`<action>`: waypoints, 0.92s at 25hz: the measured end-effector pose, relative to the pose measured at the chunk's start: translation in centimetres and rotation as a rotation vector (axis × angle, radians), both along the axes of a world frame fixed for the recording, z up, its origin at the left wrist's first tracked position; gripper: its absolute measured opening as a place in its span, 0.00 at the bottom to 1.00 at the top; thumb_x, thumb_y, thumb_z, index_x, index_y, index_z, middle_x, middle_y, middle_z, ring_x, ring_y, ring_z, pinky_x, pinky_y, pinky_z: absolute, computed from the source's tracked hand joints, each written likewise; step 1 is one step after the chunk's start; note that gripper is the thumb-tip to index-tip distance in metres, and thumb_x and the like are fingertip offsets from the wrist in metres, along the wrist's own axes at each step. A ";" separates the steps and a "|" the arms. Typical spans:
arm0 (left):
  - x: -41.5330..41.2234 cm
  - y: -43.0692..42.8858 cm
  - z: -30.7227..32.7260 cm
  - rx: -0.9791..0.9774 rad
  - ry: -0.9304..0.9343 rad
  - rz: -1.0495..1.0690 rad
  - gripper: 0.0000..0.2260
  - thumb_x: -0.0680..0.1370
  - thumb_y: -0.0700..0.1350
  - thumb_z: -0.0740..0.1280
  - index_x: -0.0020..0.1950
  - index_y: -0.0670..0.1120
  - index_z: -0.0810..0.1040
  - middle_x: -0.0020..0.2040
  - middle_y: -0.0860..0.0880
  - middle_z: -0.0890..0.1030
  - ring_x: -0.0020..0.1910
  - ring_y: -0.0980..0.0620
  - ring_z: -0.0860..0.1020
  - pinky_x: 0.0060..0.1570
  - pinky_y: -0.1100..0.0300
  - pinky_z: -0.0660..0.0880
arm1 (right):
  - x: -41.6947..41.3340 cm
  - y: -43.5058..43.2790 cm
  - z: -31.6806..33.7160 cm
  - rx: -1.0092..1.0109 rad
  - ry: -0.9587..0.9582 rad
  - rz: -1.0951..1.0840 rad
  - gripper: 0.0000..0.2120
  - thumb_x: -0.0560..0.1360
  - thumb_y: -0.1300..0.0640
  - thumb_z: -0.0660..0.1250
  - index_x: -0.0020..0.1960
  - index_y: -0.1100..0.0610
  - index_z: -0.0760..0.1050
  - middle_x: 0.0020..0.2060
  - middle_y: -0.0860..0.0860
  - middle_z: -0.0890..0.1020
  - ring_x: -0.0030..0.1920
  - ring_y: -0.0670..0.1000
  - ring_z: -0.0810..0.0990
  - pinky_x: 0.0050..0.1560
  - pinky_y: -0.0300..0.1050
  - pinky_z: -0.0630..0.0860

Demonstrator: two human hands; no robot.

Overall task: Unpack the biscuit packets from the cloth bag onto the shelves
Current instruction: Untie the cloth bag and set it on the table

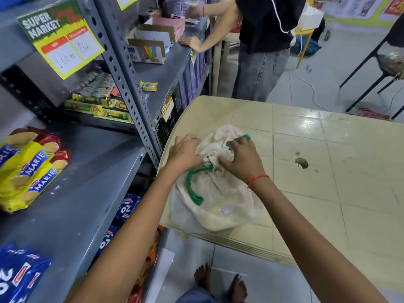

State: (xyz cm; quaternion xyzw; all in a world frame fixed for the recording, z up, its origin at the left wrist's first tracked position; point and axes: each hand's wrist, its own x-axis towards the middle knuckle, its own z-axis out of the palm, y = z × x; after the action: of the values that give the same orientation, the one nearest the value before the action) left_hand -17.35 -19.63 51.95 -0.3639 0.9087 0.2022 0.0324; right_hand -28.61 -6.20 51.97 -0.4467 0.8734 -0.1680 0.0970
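Head view: both hands, left hand (185, 153) and right hand (241, 159), pinch the tied neck of the white cloth bag (215, 193). It lies at the left edge of the table (328, 171), beside grey shelves (72, 193) with biscuit packets (28, 167).

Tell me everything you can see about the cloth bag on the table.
The cloth bag is off-white, soft and crumpled, with green handles. It lies slumped near the edge of the beige table, its mouth bunched shut. The left hand and right hand both grip the gathered neck. Yellowish shapes show faintly through the fabric.
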 end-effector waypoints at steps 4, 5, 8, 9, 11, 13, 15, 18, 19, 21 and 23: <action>-1.3 0.0 0.7 0.285 0.177 0.008 0.17 0.75 0.43 0.70 0.63 0.45 0.78 0.61 0.45 0.81 0.60 0.46 0.78 0.58 0.59 0.72 | 1.7 -0.4 -0.8 0.054 0.093 0.057 0.17 0.75 0.45 0.63 0.57 0.55 0.79 0.55 0.54 0.80 0.59 0.57 0.74 0.55 0.51 0.71; -1.4 0.1 0.4 0.284 0.156 0.020 0.14 0.74 0.44 0.71 0.59 0.45 0.81 0.57 0.45 0.83 0.57 0.46 0.79 0.54 0.60 0.73 | 1.9 -0.3 -1.2 0.053 0.089 0.056 0.15 0.76 0.47 0.63 0.55 0.55 0.80 0.53 0.54 0.81 0.58 0.57 0.74 0.53 0.50 0.70; -1.4 -0.9 -0.1 0.099 0.150 0.133 0.11 0.74 0.51 0.71 0.53 0.48 0.84 0.54 0.47 0.84 0.54 0.44 0.80 0.50 0.58 0.74 | 0.6 1.5 -1.5 -0.014 0.064 -0.008 0.12 0.75 0.51 0.64 0.50 0.57 0.82 0.48 0.55 0.82 0.54 0.57 0.75 0.50 0.50 0.70; -1.1 -1.6 -0.1 0.047 0.146 0.204 0.11 0.74 0.52 0.70 0.53 0.49 0.84 0.55 0.47 0.84 0.54 0.44 0.80 0.50 0.57 0.74 | -0.5 2.5 -1.6 0.006 0.063 -0.042 0.12 0.75 0.51 0.65 0.49 0.57 0.82 0.47 0.55 0.82 0.53 0.58 0.75 0.49 0.50 0.71; -0.7 -2.9 -0.4 0.049 0.089 0.303 0.12 0.75 0.52 0.69 0.53 0.48 0.84 0.54 0.45 0.84 0.55 0.43 0.80 0.54 0.54 0.74 | -3.2 4.9 -1.5 0.102 -0.016 -0.141 0.11 0.74 0.52 0.67 0.47 0.58 0.83 0.46 0.57 0.84 0.53 0.59 0.77 0.50 0.51 0.75; -0.9 -2.6 -0.9 0.127 0.024 0.273 0.12 0.74 0.51 0.70 0.54 0.47 0.83 0.55 0.44 0.83 0.57 0.43 0.79 0.57 0.53 0.74 | -4.7 6.4 -1.3 0.149 -0.148 -0.209 0.10 0.72 0.54 0.69 0.47 0.60 0.83 0.47 0.59 0.84 0.55 0.61 0.78 0.53 0.52 0.77; -2.0 -0.9 -0.9 0.111 0.112 0.181 0.15 0.75 0.50 0.70 0.60 0.48 0.80 0.61 0.47 0.81 0.62 0.45 0.77 0.60 0.53 0.72 | -4.5 5.8 -1.2 0.085 -0.111 -0.163 0.14 0.72 0.54 0.68 0.55 0.59 0.81 0.54 0.59 0.82 0.58 0.61 0.76 0.56 0.52 0.76; -3.4 0.9 -0.4 0.100 0.227 0.009 0.19 0.73 0.49 0.71 0.65 0.51 0.77 0.65 0.48 0.79 0.65 0.46 0.74 0.65 0.51 0.70 | -2.3 3.1 -1.0 -0.053 0.040 0.009 0.24 0.72 0.47 0.67 0.64 0.58 0.74 0.62 0.55 0.78 0.62 0.59 0.73 0.60 0.52 0.72; -3.6 1.1 -0.4 0.092 0.171 -0.022 0.19 0.73 0.48 0.71 0.64 0.52 0.78 0.64 0.48 0.79 0.64 0.46 0.75 0.64 0.52 0.71 | -1.7 2.2 -1.3 -0.038 0.091 0.057 0.24 0.72 0.45 0.66 0.64 0.56 0.75 0.61 0.54 0.78 0.61 0.58 0.73 0.60 0.51 0.72; -3.7 1.4 -0.8 0.078 0.068 -0.038 0.15 0.74 0.47 0.70 0.61 0.52 0.80 0.60 0.48 0.82 0.59 0.46 0.79 0.59 0.53 0.74 | -0.8 1.2 -2.2 0.040 0.193 0.113 0.19 0.74 0.45 0.63 0.61 0.53 0.76 0.58 0.52 0.79 0.60 0.57 0.73 0.56 0.50 0.70; -3.1 1.1 -1.1 0.029 0.081 0.000 0.10 0.75 0.47 0.70 0.55 0.51 0.83 0.53 0.49 0.84 0.50 0.46 0.81 0.47 0.56 0.75 | -1.1 1.4 -2.9 0.019 0.198 0.075 0.14 0.77 0.49 0.61 0.56 0.53 0.79 0.52 0.52 0.80 0.57 0.57 0.73 0.51 0.49 0.68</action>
State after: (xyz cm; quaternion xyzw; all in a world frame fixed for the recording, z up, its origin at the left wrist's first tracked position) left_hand -20.49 -18.51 50.85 -0.3548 0.9062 0.2301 0.0007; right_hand -29.72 -4.78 49.04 -0.4926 0.8629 -0.1113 0.0208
